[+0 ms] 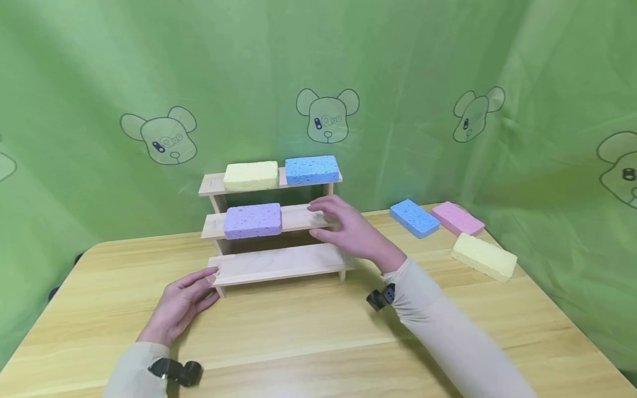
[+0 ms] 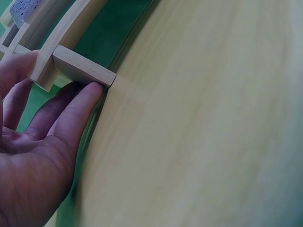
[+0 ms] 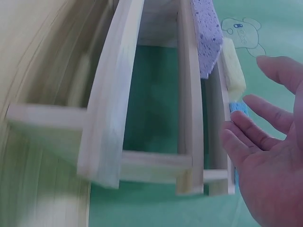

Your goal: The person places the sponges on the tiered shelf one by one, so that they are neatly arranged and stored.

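Observation:
A three-step wooden shelf [image 1: 283,265] stands on the table. At the left end of its lowest step, my left hand [image 1: 181,301] holds the edge; in the left wrist view its fingers [image 2: 80,111] touch the step's end and leg. My right hand [image 1: 350,229] hovers by the right end of the middle step, fingers spread and holding nothing. On that step, to the left, lies a purple sponge [image 1: 252,220]. The top step bears a yellow sponge [image 1: 251,175] and, to its right, a blue sponge [image 1: 312,169].
Right of the shelf, another blue sponge [image 1: 414,218], a pink sponge [image 1: 458,218] and another yellow sponge [image 1: 484,256] lie on the table [image 1: 308,342]. A green curtain [image 1: 398,55] with bear-head prints hangs behind and along the right side.

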A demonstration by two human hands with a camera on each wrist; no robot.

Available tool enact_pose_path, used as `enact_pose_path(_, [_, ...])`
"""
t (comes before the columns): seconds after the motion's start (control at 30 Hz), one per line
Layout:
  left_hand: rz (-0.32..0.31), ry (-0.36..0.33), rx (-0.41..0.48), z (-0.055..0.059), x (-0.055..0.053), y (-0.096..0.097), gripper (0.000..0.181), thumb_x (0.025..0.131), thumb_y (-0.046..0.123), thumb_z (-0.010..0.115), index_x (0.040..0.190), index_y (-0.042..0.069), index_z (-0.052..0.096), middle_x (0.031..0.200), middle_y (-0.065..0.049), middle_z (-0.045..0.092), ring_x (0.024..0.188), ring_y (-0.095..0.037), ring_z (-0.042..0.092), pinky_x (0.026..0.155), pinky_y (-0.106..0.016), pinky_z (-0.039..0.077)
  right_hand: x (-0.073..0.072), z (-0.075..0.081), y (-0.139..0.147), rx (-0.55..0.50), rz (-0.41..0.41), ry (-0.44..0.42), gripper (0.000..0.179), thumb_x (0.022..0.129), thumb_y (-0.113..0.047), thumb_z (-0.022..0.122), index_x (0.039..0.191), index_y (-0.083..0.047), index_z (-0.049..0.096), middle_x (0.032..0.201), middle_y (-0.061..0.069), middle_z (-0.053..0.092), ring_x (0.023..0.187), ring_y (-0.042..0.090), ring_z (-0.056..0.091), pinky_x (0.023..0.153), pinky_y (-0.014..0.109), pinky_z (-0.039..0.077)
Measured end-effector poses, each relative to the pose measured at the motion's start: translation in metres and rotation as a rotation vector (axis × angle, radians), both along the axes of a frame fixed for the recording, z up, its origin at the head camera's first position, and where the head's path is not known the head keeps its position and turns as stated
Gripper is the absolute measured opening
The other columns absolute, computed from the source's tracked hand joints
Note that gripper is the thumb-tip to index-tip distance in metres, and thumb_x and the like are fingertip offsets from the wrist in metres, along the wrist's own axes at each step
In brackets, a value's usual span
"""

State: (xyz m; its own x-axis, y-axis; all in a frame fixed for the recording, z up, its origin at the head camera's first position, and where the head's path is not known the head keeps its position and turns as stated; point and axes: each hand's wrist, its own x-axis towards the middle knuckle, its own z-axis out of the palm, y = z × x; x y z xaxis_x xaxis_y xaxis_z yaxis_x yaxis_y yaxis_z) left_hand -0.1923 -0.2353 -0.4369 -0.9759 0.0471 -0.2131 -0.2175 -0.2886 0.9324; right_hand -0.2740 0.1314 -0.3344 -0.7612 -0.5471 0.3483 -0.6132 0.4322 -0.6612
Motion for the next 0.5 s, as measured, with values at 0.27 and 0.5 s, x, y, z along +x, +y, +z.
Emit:
enact_pose_path(0.27, [-0.005,-0.001,-0.009,0.001,-0.001,0.000,0.017,0.094,0.006,0.065,0.107,0.014,0.072,0.143,-0.017,0.041,0.108,-0.019,0.063,0.100,-0.038,0.050,0.010,-0.002,0.029,0.013,-0.031,0.008,0.048,0.093,-0.022,0.069,0.136,-0.005,0.054,0.141,0.007,0.046,0.125,0.031,0.047,0.109,0.047,0.039])
enact_pose_path(0.5, [-0.007,0.000,-0.006,0.000,-0.001,0.001,0.018,0.095,0.005,0.064,0.107,0.014,0.072,0.144,-0.019,0.039,0.108,-0.019,0.063,0.100,-0.038,0.049,0.010,-0.005,0.049,-0.035,-0.051,-0.023,0.053,0.092,-0.012,0.070,0.139,0.001,0.047,0.139,0.014,0.044,0.131,0.033,0.042,0.115,0.044,0.032])
